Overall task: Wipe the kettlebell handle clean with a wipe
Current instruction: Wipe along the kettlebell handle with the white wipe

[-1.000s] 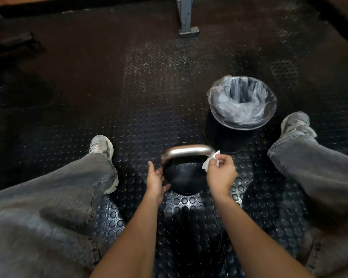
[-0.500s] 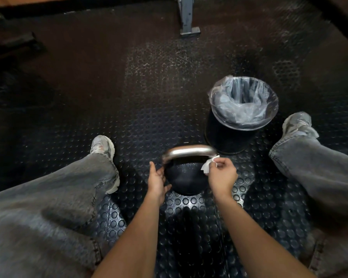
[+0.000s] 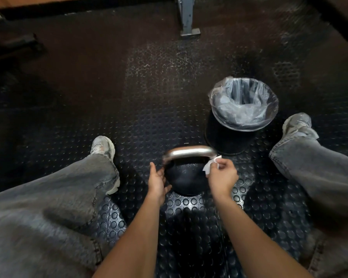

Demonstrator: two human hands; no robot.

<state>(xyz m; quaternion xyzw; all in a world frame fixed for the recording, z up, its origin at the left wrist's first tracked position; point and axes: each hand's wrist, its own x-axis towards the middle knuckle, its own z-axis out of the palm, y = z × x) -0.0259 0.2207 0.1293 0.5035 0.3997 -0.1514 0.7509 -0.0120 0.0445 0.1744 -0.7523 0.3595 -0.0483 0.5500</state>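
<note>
Since a second ago, your right hand (image 3: 222, 177) slid wipe (image 3: 210, 167) down off top bend onto right leg of kettlebell handle (image 3: 189, 153). Kettlebell (image 3: 186, 177) sits upright on studded rubber floor (image 3: 149, 109) between your legs. Right hand pinches crumpled wipe against handle. Left hand (image 3: 157, 180) spread, palm flat on ball's left side. Likely heavy, rigid iron; polished handle probably slick, so keep bracing body. Lined bin (image 3: 243, 109) just beyond, right.

The right hand (image 3: 222, 178) covered most of the wipe (image 3: 210, 166) and the handle's (image 3: 189, 152) right end. The left hand's (image 3: 158, 182) fingers lay hidden behind the kettlebell (image 3: 186, 180). The top edge cut off a grey metal post (image 3: 186, 17).
</note>
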